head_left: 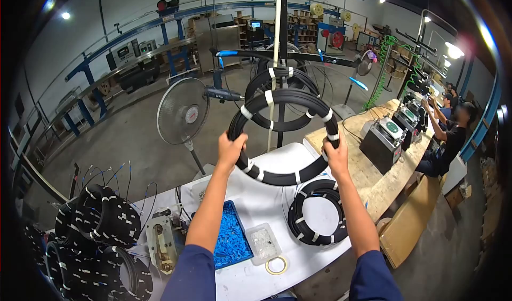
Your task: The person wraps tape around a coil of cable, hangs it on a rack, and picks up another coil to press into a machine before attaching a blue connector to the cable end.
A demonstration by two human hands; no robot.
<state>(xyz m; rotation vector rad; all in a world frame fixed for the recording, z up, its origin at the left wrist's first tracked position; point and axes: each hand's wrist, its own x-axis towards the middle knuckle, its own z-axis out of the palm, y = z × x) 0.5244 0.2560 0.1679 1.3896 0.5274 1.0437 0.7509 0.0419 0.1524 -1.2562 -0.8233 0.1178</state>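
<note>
Taking the blue tray (248,246) as my mark, the black coil (288,98) is beyond it and to its right, up in the air and apart from the tabletop as far as I can tell; it is a round hoop bound with white bands, so it has no long axis to speak of, and its ring stands roughly upright, broad face towards the wearer. The person's left hand (231,150) has the flank nearer the tray; the right hand (336,154) has the far flank, at much the same height — neither hand is nearer, for both are on it. The fingers of each are curled round the hoop, parted only by the bundle's thickness; their tips behind it I cannot make out.

Below all this lies the white table (240,284); on it a clear tub (262,262) sits just right of the tray, a tape ring (267,266) near the tray's lower right corner, and a second coil (295,215) farther right; left of the tray are a metal fixture (162,237) and a heap of coils (101,221). Well past the tray stands a fan (184,111); another coil (281,72) hangs beyond the held one — and away to the right, co-workers (452,141) sit along a plywood bench (368,191).
</note>
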